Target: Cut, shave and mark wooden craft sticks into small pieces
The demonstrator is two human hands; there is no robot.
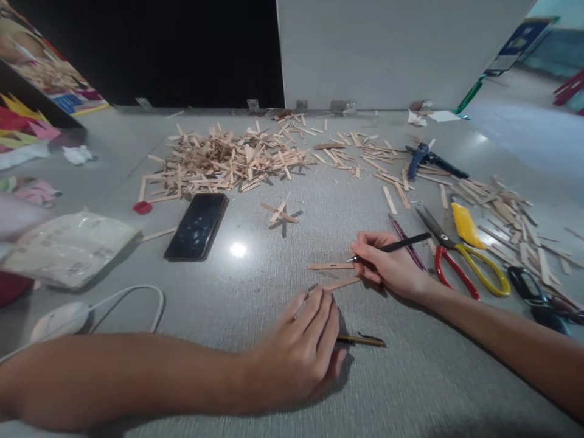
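My right hand (390,264) pinches a black pen (406,243), its tip at the right part of a wooden stick (322,266) that bears a small dark mark. A second stick (342,283) lies just below, slanted between my hands. My left hand (303,347) rests on the table with curled fingers close together, fingertips at that stick's left end. A gold pen (365,340) sticks out from between its fingers and thumb; the palm side is hidden, so its grip cannot be made out.
Behind my hands are a crossed-stick piece (279,213) and a big stick pile (228,159). At left lie a phone (196,227), a plastic packet (73,246) and a white cable (159,298). Scissors (456,246), a yellow cutter (468,225) and a blue-black tool (435,163) are at right.
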